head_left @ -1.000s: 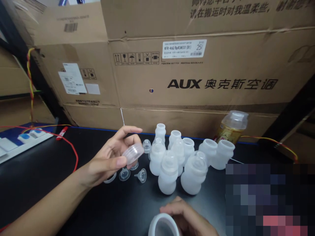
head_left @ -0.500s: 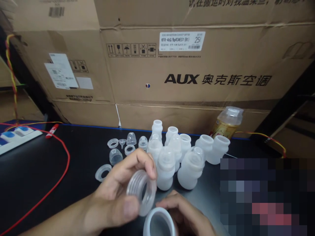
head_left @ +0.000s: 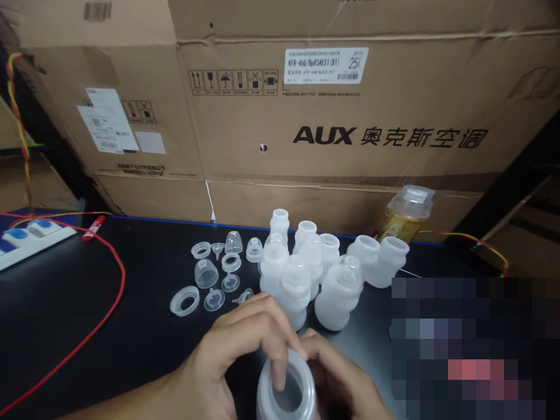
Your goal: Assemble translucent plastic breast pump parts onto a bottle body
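Observation:
At the bottom middle, my right hand (head_left: 341,385) grips a translucent white bottle (head_left: 286,402) from the right side. My left hand (head_left: 236,350) presses a clear threaded ring (head_left: 301,364) onto the bottle's mouth, fingers curled over the rim. A cluster of several white bottles (head_left: 306,274) stands just beyond my hands on the black table (head_left: 87,326). Loose clear parts lie left of the cluster: a collar ring (head_left: 184,301), a dome cap (head_left: 205,273), small nipples and funnels (head_left: 230,271).
Large cardboard boxes (head_left: 332,116) wall off the back of the table. A yellow-labelled bottle (head_left: 405,217) leans at the back right. A red wire (head_left: 105,303) curves over the table's left side, near a white power strip (head_left: 26,242) and a red marker (head_left: 93,228).
My left hand brought the clear ring down from above the loose parts to the bottle in my right hand and set it on the mouth. The camera tilted down slightly.

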A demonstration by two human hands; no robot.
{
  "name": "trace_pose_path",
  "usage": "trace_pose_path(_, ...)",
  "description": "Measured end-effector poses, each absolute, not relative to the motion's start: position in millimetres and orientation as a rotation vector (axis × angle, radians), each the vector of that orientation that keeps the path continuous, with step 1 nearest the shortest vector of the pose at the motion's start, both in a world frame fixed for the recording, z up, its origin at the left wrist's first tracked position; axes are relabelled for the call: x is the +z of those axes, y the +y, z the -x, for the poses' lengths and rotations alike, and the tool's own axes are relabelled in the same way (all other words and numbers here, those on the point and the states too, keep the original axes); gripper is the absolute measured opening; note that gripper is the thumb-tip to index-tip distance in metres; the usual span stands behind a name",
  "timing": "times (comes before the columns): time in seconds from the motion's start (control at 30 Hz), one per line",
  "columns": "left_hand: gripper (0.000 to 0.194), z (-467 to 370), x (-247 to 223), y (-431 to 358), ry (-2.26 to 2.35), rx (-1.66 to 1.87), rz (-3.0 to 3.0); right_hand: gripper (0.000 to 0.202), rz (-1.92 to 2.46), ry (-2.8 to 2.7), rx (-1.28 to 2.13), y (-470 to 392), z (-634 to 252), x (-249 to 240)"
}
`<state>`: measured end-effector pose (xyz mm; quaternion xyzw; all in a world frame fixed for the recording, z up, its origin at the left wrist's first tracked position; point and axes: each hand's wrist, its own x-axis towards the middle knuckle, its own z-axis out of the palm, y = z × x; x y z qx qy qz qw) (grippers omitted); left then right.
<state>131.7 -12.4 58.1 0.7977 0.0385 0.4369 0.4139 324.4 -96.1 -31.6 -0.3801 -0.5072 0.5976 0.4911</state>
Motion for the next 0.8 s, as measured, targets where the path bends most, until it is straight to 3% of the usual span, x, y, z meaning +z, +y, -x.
trace_pose_path(0.17,0.045,-128,59,-15,0.102,1.051,-2.042,0.052,0.834,-1.314,1.334,-91,-323,-48)
trace_pose_path(0.27,0.041,-125,54,-16,0.100,0.938,-1.930,0.056,0.957,-1.304,1.331,-95,-323,-38)
trace_pose_path(0.43,0.030,-122,52,-22,-0.036,0.801,-1.949,0.043,1.102,-1.435,1.218,-99,-326,-19)
trace_pose_path(0.57,0.045,-115,58,-20,0.047,0.720,-1.967,0.056,1.029,-1.373,1.313,-95,-321,-28)
trace_pose_path(0.7,0.088,-105,59,-7,0.265,0.656,-1.897,0.059,1.067,-1.236,1.447,-96,-320,-23)
trace_pose_path(0.8,0.086,-102,60,-3,0.228,0.672,-1.913,0.057,1.084,-1.231,1.478,-100,-322,-8)
